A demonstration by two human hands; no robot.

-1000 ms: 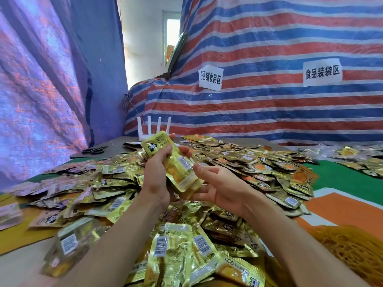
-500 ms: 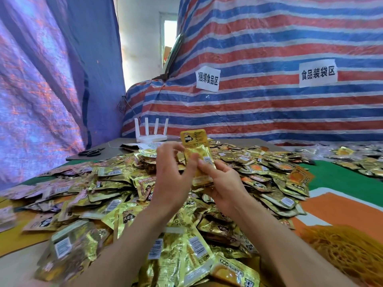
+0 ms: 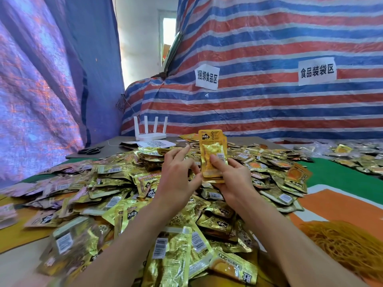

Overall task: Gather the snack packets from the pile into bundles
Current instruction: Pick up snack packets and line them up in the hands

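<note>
A big pile of gold and yellow snack packets [image 3: 132, 195] covers the table in front of me. My right hand [image 3: 232, 179] holds a small upright stack of yellow packets [image 3: 212, 154] above the pile, thumb pressed across the front one. My left hand [image 3: 178, 179] is just left of the stack. Its thumb touches the stack's lower left edge and its fingers are loosely spread, holding nothing that I can see.
A heap of yellow rubber bands [image 3: 344, 247] lies at the right. A white router [image 3: 151, 133], a printed QR sheet [image 3: 156, 144] and black scissors [image 3: 91, 150] sit at the far end. More packets [image 3: 352, 156] lie far right. Striped tarpaulin walls [image 3: 269, 100] surround the table.
The packets went from my left hand into my right hand and now stand upright. My left hand let go and opened beside the stack.
</note>
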